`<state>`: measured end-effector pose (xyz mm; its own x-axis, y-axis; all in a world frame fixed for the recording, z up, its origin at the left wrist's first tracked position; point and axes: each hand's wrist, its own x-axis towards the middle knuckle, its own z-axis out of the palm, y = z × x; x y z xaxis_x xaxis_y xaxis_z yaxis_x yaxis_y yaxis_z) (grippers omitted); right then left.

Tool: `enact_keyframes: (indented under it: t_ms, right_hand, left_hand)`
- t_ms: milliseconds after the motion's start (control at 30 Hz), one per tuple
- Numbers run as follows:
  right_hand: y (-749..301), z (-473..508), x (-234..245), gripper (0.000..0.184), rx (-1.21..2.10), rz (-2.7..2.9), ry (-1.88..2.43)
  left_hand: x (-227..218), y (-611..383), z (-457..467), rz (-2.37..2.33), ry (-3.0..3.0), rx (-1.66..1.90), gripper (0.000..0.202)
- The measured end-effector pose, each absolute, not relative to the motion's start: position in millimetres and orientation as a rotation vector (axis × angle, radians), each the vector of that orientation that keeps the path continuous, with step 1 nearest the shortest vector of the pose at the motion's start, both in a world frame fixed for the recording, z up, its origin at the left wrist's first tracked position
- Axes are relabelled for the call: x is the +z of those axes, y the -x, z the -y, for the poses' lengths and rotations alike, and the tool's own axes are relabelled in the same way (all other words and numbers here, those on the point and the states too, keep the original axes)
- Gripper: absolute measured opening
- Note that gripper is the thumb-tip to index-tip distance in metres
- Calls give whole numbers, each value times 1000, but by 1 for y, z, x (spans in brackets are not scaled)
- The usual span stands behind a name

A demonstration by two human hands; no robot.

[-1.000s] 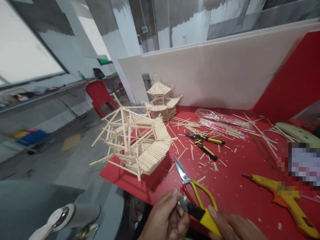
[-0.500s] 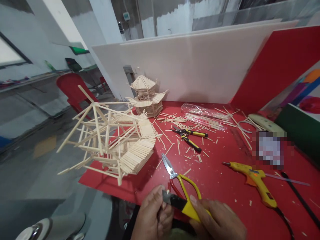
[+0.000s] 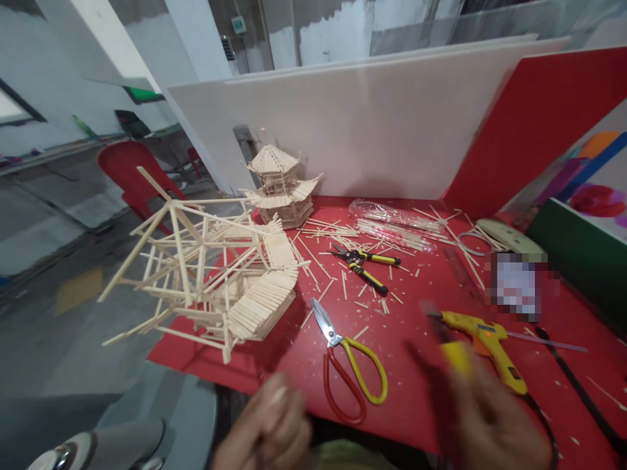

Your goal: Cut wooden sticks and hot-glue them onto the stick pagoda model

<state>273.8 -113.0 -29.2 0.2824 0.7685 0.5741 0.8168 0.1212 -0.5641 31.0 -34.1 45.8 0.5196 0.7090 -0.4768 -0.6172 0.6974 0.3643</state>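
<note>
My right hand (image 3: 490,405), smeared by motion, is closed on a yellow-handled utility knife (image 3: 455,356). Its dark front end points up and away, just left of a yellow hot glue gun (image 3: 484,333) lying on the red table. Low in the view, my left hand (image 3: 274,418) is curled shut; a pale spot shows at its fingertips, too blurred to name. Between the hands lie scissors (image 3: 336,336) with one red and one yellow handle, blades spread slightly. Left of them stands a pavilion frame of thin wooden sticks (image 3: 196,261) with a partly slatted roof.
A finished-looking small stick pagoda (image 3: 279,186) stands at the back against white boards (image 3: 343,130). Yellow-black pliers (image 3: 365,261), scattered sticks and a plastic bag of sticks (image 3: 396,222) cover the middle. A tape ring (image 3: 475,243) and a green board (image 3: 582,261) are at right.
My hands have come apart. The right hand carried the utility knife to the right, beside the glue gun; the left moved slightly down and left. The scissors' handles are now uncovered.
</note>
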Motion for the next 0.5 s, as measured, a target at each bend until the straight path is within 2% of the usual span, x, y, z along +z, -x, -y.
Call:
enact_keyframes:
  t_ms: [67, 133, 267, 367, 500]
  right_hand:
    - [-285, 109, -23, 55, -279, 1199, 1900]
    - [-286, 99, -25, 46, -376, 1235, 2000]
    - [-276, 68, -48, 40, -216, 1700, 2122]
    - [-280, 49, -62, 36, -215, 1764, 2252]
    - [-279, 41, -51, 32, -327, 1755, 2084]
  left_hand:
    - [52, -27, 34, -730, -157, 807, 49]
    - [49, -33, 32, -782, -215, 846, 47]
    - [29, -57, 23, -900, -367, 866, 47]
    - [18, -65, 18, -946, -423, 880, 49]
    - [15, -66, 16, -996, -419, 902, 48]
